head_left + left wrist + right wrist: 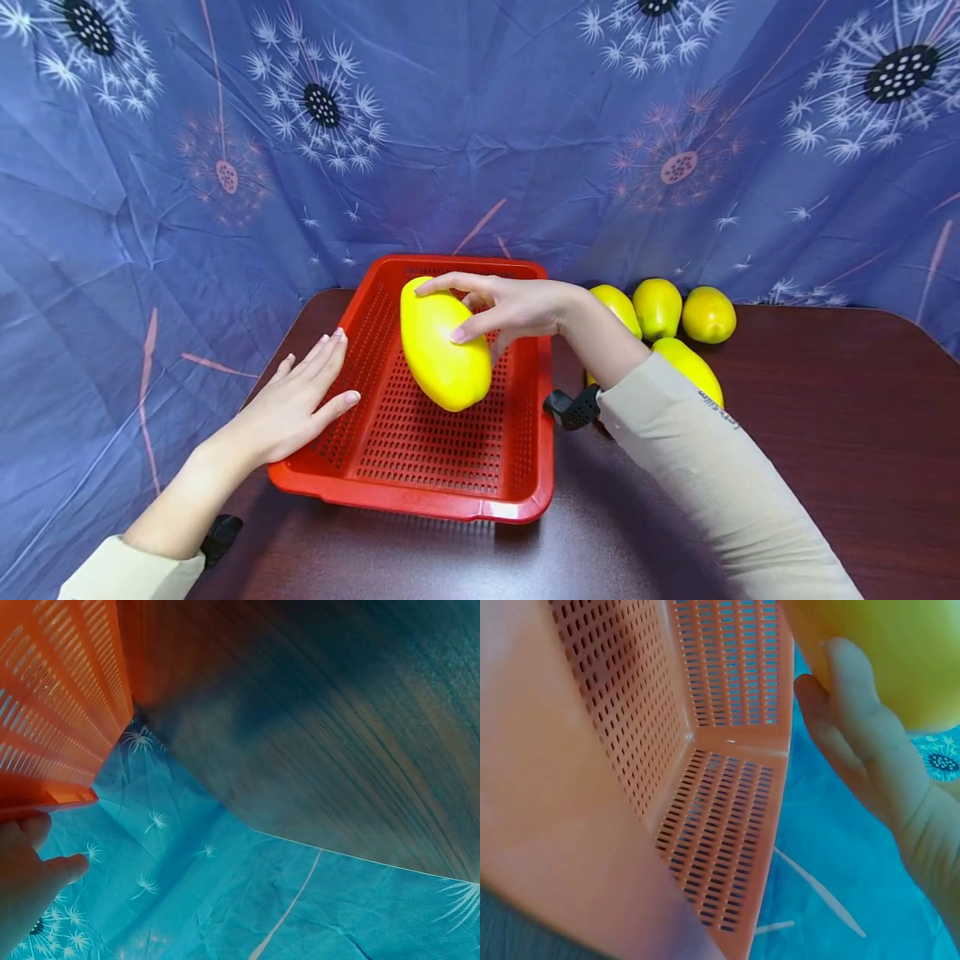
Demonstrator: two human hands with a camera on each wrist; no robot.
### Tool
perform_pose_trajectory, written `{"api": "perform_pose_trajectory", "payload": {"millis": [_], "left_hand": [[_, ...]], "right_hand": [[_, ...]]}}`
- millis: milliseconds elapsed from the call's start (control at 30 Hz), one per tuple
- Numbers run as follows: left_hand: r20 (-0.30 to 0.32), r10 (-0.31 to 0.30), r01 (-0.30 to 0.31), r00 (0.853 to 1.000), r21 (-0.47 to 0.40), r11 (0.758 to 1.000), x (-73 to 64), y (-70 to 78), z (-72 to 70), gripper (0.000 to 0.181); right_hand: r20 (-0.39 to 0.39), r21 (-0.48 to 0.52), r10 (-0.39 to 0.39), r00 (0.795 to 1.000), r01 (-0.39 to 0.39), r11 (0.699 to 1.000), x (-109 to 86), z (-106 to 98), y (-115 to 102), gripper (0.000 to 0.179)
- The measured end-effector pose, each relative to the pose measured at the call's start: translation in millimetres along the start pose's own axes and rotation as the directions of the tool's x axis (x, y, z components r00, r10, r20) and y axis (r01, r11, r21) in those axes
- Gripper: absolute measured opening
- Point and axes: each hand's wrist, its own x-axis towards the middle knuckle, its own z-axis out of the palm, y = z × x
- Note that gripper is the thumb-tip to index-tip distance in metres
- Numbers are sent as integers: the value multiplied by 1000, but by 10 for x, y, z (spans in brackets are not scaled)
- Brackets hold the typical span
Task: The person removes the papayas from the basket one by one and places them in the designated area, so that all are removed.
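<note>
My right hand grips a large yellow mango above the red plastic basket, thumb on its near side and fingers over its upper end. In the right wrist view the mango is beyond the basket's rim level, with the thumb and fingers of the right hand against it. On the basket's left rim, my left hand rests with fingers straight. The left wrist view catches only part of the left hand, right at the basket's rim.
Several more mangoes lie on the dark brown table right of the basket, one partly behind the right forearm. A blue curtain with dandelion prints hangs behind and to the left. Black wrist straps show on both arms.
</note>
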Motion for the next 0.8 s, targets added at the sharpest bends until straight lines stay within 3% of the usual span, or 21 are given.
{"api": "perform_pose_trajectory", "payload": {"millis": [300,800], "left_hand": [[4,-4,4,1000,0,1000,4,-4,6,76],[9,-12,12,1000,-12,1000,7,-4,0,77]], "right_hand": [[-24,48,-23,999,24,999,-123,-32,-8,65],[-134,25,-36,990,40,999,-391,-80,-62,65]]}}
